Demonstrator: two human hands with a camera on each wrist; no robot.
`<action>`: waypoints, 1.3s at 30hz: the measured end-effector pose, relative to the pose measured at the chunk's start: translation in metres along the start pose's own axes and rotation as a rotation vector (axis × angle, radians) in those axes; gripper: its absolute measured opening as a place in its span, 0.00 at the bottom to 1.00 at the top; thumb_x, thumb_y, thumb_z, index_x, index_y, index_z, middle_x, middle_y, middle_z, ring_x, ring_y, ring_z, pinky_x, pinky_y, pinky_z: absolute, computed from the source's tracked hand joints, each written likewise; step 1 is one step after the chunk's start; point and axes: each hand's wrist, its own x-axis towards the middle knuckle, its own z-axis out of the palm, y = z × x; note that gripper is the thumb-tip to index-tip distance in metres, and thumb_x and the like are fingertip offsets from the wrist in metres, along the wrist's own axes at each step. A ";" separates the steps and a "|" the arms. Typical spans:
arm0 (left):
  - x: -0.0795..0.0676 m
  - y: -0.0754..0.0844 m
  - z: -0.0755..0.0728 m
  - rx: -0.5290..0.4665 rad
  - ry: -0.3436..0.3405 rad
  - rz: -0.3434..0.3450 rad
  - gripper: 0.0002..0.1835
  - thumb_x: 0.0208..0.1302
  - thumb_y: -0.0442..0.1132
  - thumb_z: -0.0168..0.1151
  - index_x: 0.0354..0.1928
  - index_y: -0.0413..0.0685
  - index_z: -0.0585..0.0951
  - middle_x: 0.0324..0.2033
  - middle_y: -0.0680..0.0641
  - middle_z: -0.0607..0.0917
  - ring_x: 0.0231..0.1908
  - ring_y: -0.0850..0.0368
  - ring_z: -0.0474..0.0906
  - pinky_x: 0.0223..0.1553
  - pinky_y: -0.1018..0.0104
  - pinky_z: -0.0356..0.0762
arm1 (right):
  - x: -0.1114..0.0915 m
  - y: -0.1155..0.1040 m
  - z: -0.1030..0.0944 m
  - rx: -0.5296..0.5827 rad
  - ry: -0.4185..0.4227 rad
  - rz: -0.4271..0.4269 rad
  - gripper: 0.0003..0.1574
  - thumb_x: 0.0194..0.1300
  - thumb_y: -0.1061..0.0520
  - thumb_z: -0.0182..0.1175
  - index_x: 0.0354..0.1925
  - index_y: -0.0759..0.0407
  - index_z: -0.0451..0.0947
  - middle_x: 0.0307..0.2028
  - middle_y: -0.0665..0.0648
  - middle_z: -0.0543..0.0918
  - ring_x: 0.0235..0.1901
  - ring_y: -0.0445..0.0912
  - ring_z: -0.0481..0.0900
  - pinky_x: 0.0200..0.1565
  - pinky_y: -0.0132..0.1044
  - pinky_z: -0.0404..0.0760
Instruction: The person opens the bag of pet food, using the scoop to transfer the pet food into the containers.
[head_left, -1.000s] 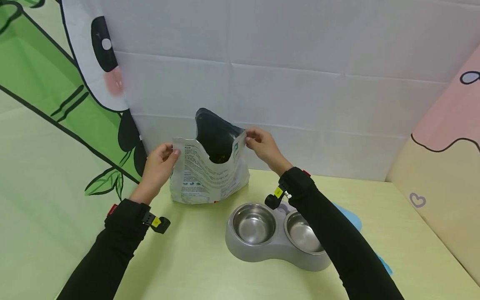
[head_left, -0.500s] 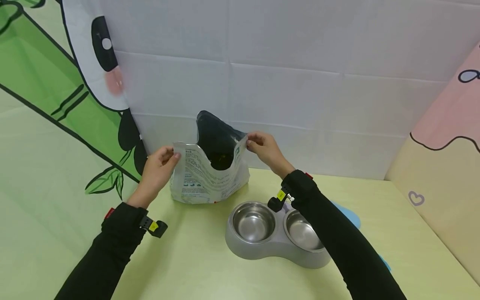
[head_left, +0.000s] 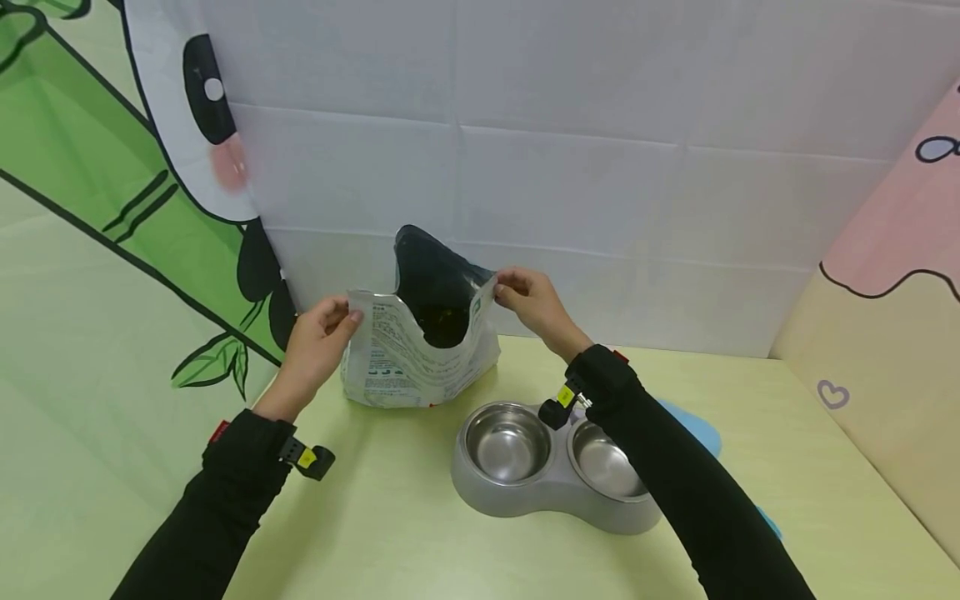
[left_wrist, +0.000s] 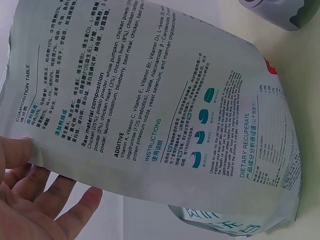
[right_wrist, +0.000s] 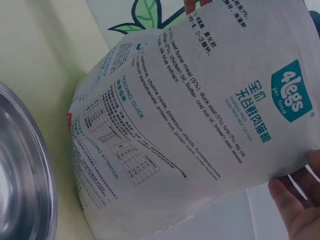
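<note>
A white pet food bag (head_left: pixel 408 367) stands on the table against the back wall, its top gaping and its dark inside showing. My left hand (head_left: pixel 309 354) pinches the top left corner between thumb and fingers. At the top right corner, my right hand (head_left: pixel 536 308) pinches the bag's edge. Printed text covers the bag panel (left_wrist: pixel 150 100) in the left wrist view, with the left hand (left_wrist: pixel 45 200) at its edge. In the right wrist view a "4legs pet food" logo (right_wrist: pixel 292 90) shows near the right hand (right_wrist: pixel 300 205). Small pieces deep inside are too dim to make out.
A grey double pet feeder (head_left: pixel 525 497) with two steel bowls stands in front of the bag to the right; my right forearm covers part of it. Something flat and blue (head_left: pixel 697 429) lies partly behind that sleeve. A printed cloth (head_left: pixel 562 183) hangs behind.
Both hands have come down slightly, still holding the corners. The bag's front rim has dropped with them, and more of the dark inside shows.
</note>
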 end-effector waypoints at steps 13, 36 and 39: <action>-0.006 -0.003 0.000 0.000 -0.008 0.005 0.16 0.68 0.44 0.47 0.52 0.40 0.69 0.50 0.37 0.75 0.52 0.46 0.69 0.55 0.45 0.64 | -0.005 0.003 0.003 0.020 -0.003 0.000 0.11 0.65 0.64 0.49 0.46 0.64 0.71 0.44 0.61 0.75 0.47 0.48 0.74 0.50 0.36 0.73; -0.015 -0.004 -0.001 0.008 0.006 -0.002 0.15 0.68 0.42 0.47 0.49 0.39 0.70 0.48 0.38 0.75 0.51 0.47 0.69 0.54 0.46 0.65 | -0.025 -0.015 0.006 0.043 -0.053 -0.011 0.11 0.66 0.65 0.48 0.46 0.67 0.69 0.44 0.63 0.74 0.49 0.51 0.73 0.54 0.41 0.70; -0.017 -0.003 -0.001 0.014 0.011 -0.003 0.15 0.68 0.42 0.47 0.48 0.39 0.70 0.48 0.38 0.75 0.51 0.47 0.70 0.53 0.46 0.66 | -0.026 -0.015 0.005 0.034 -0.058 -0.020 0.11 0.66 0.64 0.48 0.46 0.67 0.69 0.44 0.63 0.74 0.49 0.51 0.73 0.54 0.42 0.69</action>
